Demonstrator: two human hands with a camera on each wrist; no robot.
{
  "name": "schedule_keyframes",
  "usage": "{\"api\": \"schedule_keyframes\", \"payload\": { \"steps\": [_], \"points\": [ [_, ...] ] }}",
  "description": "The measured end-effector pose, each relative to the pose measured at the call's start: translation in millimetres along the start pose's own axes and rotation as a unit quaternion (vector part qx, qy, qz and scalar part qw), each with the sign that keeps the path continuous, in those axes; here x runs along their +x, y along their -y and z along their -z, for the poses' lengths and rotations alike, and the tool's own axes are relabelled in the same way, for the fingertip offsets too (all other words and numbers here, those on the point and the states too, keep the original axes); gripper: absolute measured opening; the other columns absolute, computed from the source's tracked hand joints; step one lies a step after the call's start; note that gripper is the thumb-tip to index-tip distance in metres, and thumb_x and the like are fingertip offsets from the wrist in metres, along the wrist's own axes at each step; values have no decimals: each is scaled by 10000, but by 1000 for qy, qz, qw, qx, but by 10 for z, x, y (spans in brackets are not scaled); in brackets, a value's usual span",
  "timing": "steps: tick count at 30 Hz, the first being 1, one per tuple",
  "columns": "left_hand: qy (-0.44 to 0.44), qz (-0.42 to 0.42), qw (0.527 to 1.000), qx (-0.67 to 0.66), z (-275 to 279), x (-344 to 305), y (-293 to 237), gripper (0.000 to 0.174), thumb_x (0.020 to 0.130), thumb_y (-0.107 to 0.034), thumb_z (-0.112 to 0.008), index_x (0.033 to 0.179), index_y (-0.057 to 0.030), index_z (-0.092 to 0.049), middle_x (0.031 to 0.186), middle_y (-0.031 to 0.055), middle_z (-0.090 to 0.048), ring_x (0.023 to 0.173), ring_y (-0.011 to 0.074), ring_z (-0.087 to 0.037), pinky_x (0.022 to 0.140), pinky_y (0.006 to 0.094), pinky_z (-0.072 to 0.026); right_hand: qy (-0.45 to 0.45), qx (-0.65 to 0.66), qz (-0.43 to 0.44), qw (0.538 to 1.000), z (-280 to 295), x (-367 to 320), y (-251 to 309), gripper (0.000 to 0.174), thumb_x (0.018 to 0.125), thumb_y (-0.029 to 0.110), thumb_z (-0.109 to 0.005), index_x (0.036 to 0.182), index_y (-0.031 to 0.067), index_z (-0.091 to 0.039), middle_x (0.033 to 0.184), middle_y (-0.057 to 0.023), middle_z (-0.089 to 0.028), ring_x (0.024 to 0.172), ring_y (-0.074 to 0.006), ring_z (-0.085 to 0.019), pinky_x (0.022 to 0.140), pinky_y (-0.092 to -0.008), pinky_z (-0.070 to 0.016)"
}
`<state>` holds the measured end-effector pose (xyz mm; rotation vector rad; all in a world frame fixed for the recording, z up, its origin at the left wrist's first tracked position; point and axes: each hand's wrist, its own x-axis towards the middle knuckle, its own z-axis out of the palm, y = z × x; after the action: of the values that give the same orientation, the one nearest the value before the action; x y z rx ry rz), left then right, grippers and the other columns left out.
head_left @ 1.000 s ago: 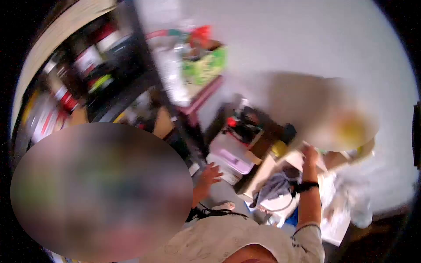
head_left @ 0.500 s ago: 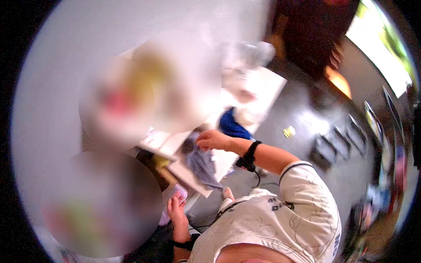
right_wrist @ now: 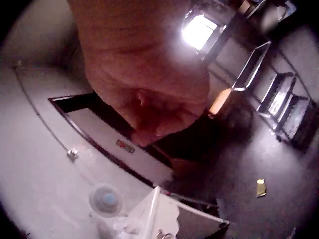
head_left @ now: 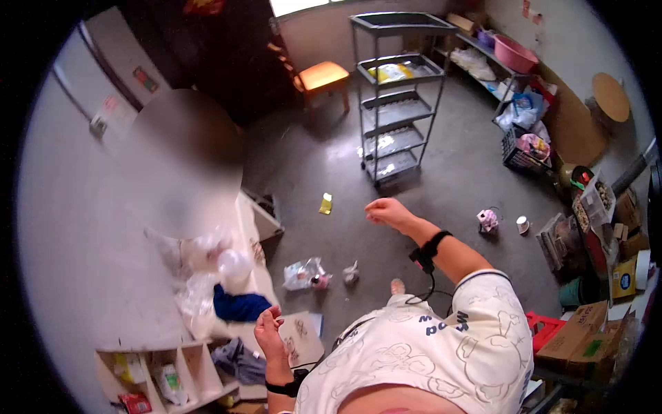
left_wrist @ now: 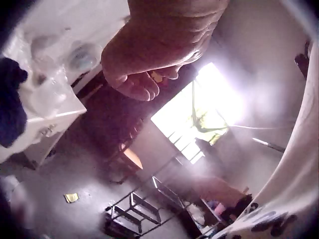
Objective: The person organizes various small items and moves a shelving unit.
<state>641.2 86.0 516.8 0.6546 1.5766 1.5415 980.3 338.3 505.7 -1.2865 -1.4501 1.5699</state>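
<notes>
My left hand (head_left: 269,332) is raised over the white table (head_left: 301,328), beside a dark blue cloth (head_left: 238,303) and above a grey cloth (head_left: 238,360). Its fingers bend loosely; a small yellowish patch shows by the fingertips in the left wrist view (left_wrist: 157,76), and I cannot tell whether it is held. My right hand (head_left: 392,214) hangs over the grey floor, fingers loosely curled and nothing visible in them. In the right wrist view the right hand (right_wrist: 149,94) shows its palm side, with the fingers bent inward.
A grey tiered rack (head_left: 403,110) and a wooden chair (head_left: 323,76) stand ahead. On the floor lie a yellow wrapper (head_left: 325,203), a plastic bag (head_left: 300,274) and a white cup (head_left: 523,224). Cardboard boxes (head_left: 576,331) sit at the right; a compartmented shelf (head_left: 196,366) is lower left.
The view has swung right, from the shelves and boxes towards the open floor and rack. My right hand has left the grey cloth; my left hand has come up beside the blue cloth.
</notes>
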Motion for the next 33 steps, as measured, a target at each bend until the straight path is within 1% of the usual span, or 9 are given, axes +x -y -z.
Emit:
{"api": "schedule_keyframes", "payload": {
  "steps": [3, 5, 7, 12, 15, 21, 27, 29, 33],
  "points": [
    [71, 4, 997, 4, -505, 305, -126, 399, 877, -407, -501, 920, -25, -611, 828, 26, -592, 785, 116, -542, 692, 258, -423, -77, 49, -62, 994, 541, -296, -163, 523, 799, 224, -610, 1234, -9, -436, 1058, -93, -566, 770, -120, -578, 621, -246, -459],
    [151, -16, 986, -66, -849, 441, -160, 356, 880, -413, -489, 832, -73, -579, 976, 71, -596, 805, 127, -550, 688, 255, -437, -110, 57, -74, 989, 872, -474, -329, 517, 795, 219, -612, 1230, -2, -441, 1079, -89, -553, 769, -121, -578, 626, -245, -455],
    [174, -16, 983, -52, -1194, 551, -203, 303, 893, -361, -489, 832, -70, -547, 989, 99, -599, 813, 132, -573, 685, 238, -448, -144, 61, -84, 984, 1137, -603, -383, 511, 790, 214, -614, 1225, 5, -445, 1099, -85, -541, 768, -123, -578, 631, -245, -451],
    [254, 25, 967, -15, -1805, 829, -283, 206, 874, -253, -551, 995, -87, -563, 1018, 19, -594, 803, 92, -563, 668, 218, -439, -226, 87, -109, 964, 1532, -822, -326, 430, 799, 215, -591, 1166, 19, -479, 994, -55, -585, 737, -116, -572, 619, -231, -427],
    [300, 21, 954, -7, -2092, 1051, -365, 180, 882, -227, -538, 1006, -98, -558, 1001, 7, -596, 801, 87, -563, 663, 216, -435, -243, 105, -93, 960, 1689, -783, -363, 350, 834, 225, -555, 1126, 41, -500, 956, -37, -612, 728, -99, -571, 608, -222, -430],
    [347, 7, 938, 8, -2735, 1663, -472, 229, 882, -216, -534, 1073, -90, -529, 1036, 13, -574, 849, 100, -561, 692, 226, -445, -291, 91, -69, 950, 2052, -482, -230, 359, 822, 211, -536, 1123, 18, -499, 939, -46, -601, 708, -120, -571, 603, -235, -425],
    [370, 69, 926, 36, -3349, 2197, -480, 323, 884, -254, -530, 1156, -92, -464, 1111, 42, -530, 951, 138, -536, 738, 253, -450, -323, 85, -84, 939, 2336, -158, -216, 363, 823, 225, -543, 1121, 22, -502, 933, -49, -597, 754, -128, -566, 626, -247, -424],
    [372, 66, 925, 40, -3511, 2350, -402, 385, 885, -350, -509, 1172, -101, -448, 1141, 38, -520, 1017, 147, -508, 797, 291, -436, -324, 90, -82, 938, 2401, -63, -236, 372, 823, 233, -548, 1127, 23, -501, 948, -52, -592, 782, -131, -566, 639, -250, -425],
    [319, 91, 943, 31, -3718, 2612, -268, 421, 878, -392, -504, 1174, -99, -444, 1144, 44, -513, 1048, 164, -489, 828, 312, -419, -340, 68, -64, 936, 2486, 134, -49, 402, 827, 275, -572, 1128, 17, -497, 997, -63, -574, 828, -147, -562, 674, -268, -432]
  ]
}}
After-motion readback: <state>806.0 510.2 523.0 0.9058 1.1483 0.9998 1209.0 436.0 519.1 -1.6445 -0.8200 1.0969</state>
